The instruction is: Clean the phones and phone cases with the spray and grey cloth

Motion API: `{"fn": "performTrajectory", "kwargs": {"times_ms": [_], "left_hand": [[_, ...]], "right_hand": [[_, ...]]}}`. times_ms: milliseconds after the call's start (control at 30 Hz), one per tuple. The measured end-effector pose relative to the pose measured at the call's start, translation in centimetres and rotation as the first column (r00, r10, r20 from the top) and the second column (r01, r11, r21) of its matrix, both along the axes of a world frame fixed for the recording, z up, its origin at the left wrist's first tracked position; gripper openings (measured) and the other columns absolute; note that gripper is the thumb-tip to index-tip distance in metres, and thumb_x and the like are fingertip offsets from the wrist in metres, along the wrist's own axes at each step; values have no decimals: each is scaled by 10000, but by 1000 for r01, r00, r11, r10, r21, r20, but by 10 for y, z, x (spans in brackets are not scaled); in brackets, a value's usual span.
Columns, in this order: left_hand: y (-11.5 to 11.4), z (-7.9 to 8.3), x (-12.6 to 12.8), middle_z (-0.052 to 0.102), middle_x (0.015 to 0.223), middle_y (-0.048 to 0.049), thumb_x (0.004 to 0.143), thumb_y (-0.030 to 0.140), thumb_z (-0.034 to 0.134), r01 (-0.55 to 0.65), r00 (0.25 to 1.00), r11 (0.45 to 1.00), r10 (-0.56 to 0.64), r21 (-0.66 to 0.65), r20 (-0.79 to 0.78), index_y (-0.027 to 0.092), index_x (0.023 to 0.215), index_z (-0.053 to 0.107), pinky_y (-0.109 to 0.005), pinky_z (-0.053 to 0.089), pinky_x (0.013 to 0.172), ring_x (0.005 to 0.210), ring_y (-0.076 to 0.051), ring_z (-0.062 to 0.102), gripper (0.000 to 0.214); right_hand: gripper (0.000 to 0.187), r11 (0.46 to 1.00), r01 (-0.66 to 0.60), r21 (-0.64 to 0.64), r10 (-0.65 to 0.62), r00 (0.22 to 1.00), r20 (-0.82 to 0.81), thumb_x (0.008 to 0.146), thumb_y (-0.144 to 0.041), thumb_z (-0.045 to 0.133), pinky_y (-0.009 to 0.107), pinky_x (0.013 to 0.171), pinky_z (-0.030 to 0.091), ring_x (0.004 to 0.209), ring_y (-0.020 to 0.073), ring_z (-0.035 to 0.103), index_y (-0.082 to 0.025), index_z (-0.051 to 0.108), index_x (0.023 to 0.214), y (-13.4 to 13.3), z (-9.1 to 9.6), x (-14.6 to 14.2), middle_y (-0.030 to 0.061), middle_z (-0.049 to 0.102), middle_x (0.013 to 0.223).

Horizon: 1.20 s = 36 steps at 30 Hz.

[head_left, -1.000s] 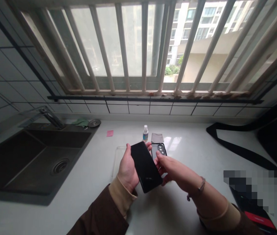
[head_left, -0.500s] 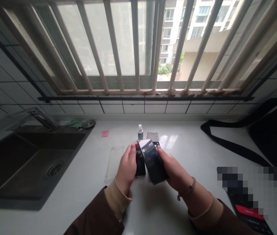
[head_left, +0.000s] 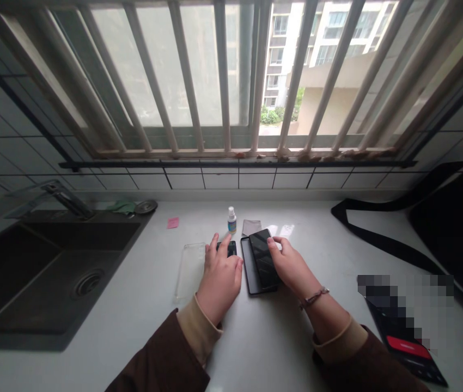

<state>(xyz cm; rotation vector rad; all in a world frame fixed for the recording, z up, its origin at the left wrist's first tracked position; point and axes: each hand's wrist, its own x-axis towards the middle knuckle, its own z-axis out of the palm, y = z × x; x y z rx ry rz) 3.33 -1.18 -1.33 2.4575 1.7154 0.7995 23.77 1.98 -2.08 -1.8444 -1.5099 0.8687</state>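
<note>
My right hand (head_left: pixel 291 262) grips a black smartphone (head_left: pixel 264 261) by its right edge, thumb on the screen. The smartphone lies tilted over a dark phone case (head_left: pixel 248 286), covering most of it. Palm down, my left hand (head_left: pixel 220 280) has its fingers apart over a second dark phone (head_left: pixel 231 249) on the counter. That phone is mostly hidden by the hand; whether the fingers touch it I cannot tell. To the left of this hand lies a clear phone case (head_left: pixel 188 272). A small white-capped bottle (head_left: pixel 232 222) stands behind the phones, beside a grey cloth (head_left: pixel 251 227).
A pink square of paper (head_left: pixel 173 222) lies on the white counter (head_left: pixel 297 348). The sink (head_left: pixel 60 272) with its faucet (head_left: pixel 68 198) is at left. A black strap (head_left: pixel 382 245) and a partly pixelated dark device (head_left: pixel 407 345) with a red area are at right.
My right hand has lowered the smartphone to the dark case and turned it more upright in view. My left hand has turned palm down with fingers spread over the other phone.
</note>
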Motion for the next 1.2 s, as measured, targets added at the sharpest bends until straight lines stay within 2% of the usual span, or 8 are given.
{"fn": "performTrajectory", "kwargs": {"times_ms": [100, 200, 400, 600, 733, 867, 1033, 1200], "left_hand": [[-1, -1, 1, 481, 1607, -131, 1011, 210, 535, 21, 1000, 1000, -21, -22, -8, 198, 901, 799, -731, 261, 1243, 1566, -439, 260, 286], [-3, -3, 1, 459, 1627, -133, 993, 250, 597, 40, 999, 998, -40, -40, -1, 193, 919, 796, -724, 250, 1250, 1579, -439, 235, 220], [-4, -7, 1, 426, 1654, -141, 948, 264, 673, 45, 999, 998, -46, -44, -7, 191, 927, 786, -724, 236, 1255, 1592, -447, 204, 136], [-4, -7, 3, 394, 1675, -140, 939, 232, 671, 67, 997, 997, -68, -46, -24, 183, 956, 777, -716, 225, 1264, 1598, -446, 187, 118], [-5, -6, 3, 398, 1668, -154, 955, 222, 637, 72, 997, 995, -74, -63, -32, 172, 967, 776, -696, 229, 1272, 1598, -446, 188, 148], [-5, -5, 3, 404, 1665, -147, 956, 205, 622, 88, 996, 995, -89, -57, -12, 175, 967, 773, -699, 246, 1268, 1597, -440, 193, 153], [-5, -5, 4, 379, 1682, -142, 952, 174, 604, 113, 993, 991, -114, -68, -14, 164, 950, 760, -688, 244, 1278, 1609, -431, 167, 156], [-5, -5, 4, 381, 1681, -137, 962, 139, 561, 115, 993, 991, -116, -68, -19, 169, 994, 760, -686, 250, 1277, 1615, -419, 157, 204]], "right_hand": [[663, 1000, -19, -12, 19, 999, 49, 1062, -628, 347, 396, 886, 503, 1039, 336, 736, -137, 492, 1483, -4, 4, -4, 171, 776, 1035], [638, 999, -41, 1, 40, 985, 167, 1071, -588, 377, 390, 833, 496, 1013, 355, 744, -126, 466, 1502, -10, 7, -9, 194, 776, 1055], [466, 983, -131, 127, 76, 928, 364, 1092, -484, 424, 354, 871, 478, 1093, 326, 708, -124, 659, 1271, -19, 6, -19, 201, 735, 1160], [424, 984, -145, 105, 74, 864, 499, 1081, -455, 477, 335, 809, 469, 960, 284, 697, -129, 678, 1264, -24, 10, -25, 168, 702, 1093], [401, 975, -191, 111, 99, 827, 553, 1067, -451, 504, 359, 906, 465, 1022, 312, 666, -127, 724, 1157, -26, 12, -26, 182, 697, 1063], [388, 975, -186, 118, 104, 862, 497, 1043, -445, 550, 356, 945, 460, 1059, 310, 658, -124, 719, 1184, -25, 6, -26, 193, 682, 1125], [391, 992, -119, 51, 106, 972, 208, 1038, -430, 530, 342, 897, 458, 1089, 303, 669, -130, 712, 1211, -14, -1, -19, 187, 719, 1148], [358, 989, -149, 20, 148, 988, 53, 1049, -425, 490, 302, 755, 466, 930, 251, 718, -172, 728, 1133, -6, -5, -14, 119, 784, 1047]]}}
